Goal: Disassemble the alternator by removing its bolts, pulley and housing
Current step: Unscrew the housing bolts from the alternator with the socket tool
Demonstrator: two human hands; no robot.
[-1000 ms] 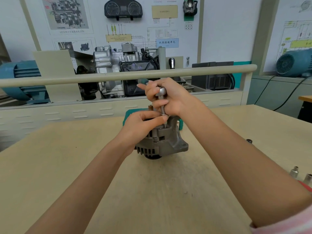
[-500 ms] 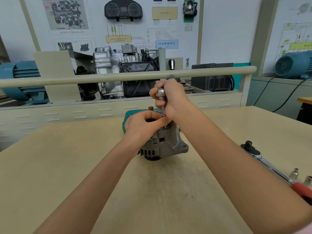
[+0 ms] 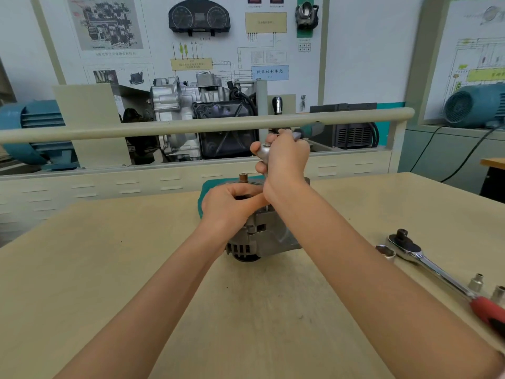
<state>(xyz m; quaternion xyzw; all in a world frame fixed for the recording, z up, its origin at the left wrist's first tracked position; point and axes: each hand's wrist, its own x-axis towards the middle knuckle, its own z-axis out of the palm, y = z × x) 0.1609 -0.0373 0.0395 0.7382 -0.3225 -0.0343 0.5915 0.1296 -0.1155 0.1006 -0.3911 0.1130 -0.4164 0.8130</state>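
Workshop classroom with wiring-diagram boards and a cutaway engine behind a rail; up front a pale wooden table point(image 3: 136, 283) carries the alternator point(image 3: 262, 236), which sits near the table's middle with its pulley end down and a copper-coloured terminal stud point(image 3: 243, 177) sticking up at its top. Left hand point(image 3: 232, 206) grips the alternator's upper rim, fingers curled round the housing edge. Right hand point(image 3: 284, 162) is clamped round a green-handled ratchet point(image 3: 266, 151) held upright above the alternator's top right; the shaft and whatever bolt it sits on are hidden behind the hands. Task looks early: housing halves appear joined, no loose bolts visible anywhere near the alternator, pulley is hidden underneath so cannot tell if it is on. Judging by the pose, a through bolt is being loosened; remaining bolts, pulley and housing split are probably all left. Right of the alternator, well apart, lie a red-handled ratchet wrench point(image 3: 437, 272), one socket point(image 3: 385, 251) just beside its head, and two small sockets point(image 3: 476, 281) near its grip. Containers: only a teal tray point(image 3: 207, 187) just behind the alternator, mostly hidden, contents cannot be seen.
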